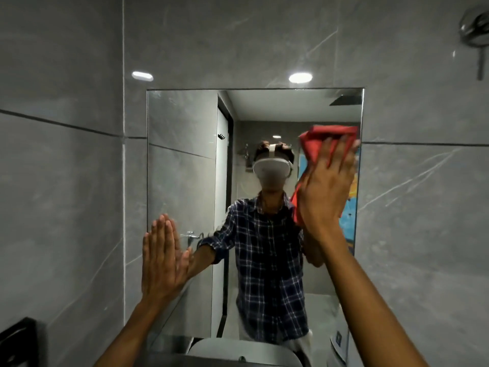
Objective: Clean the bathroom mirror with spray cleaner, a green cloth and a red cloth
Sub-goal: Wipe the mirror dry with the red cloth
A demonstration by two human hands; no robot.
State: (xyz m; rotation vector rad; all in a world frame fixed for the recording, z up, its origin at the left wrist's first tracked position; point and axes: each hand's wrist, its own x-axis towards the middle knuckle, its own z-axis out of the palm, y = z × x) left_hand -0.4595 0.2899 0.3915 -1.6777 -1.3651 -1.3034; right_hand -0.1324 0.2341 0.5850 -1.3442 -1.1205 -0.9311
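Note:
A rectangular frameless mirror hangs on the grey tiled wall ahead. My right hand presses a crumpled red cloth flat against the mirror near its upper right edge. My left hand lies flat with fingers together on the mirror's lower left edge, half over the wall tile, holding nothing. The glass reflects a person in a checked shirt wearing a headset. No green cloth or spray bottle is in view.
A white basin sits below the mirror at the bottom edge. A black object is mounted low on the left wall. A chrome shower fitting is at the top right. Grey tiled walls surround the mirror.

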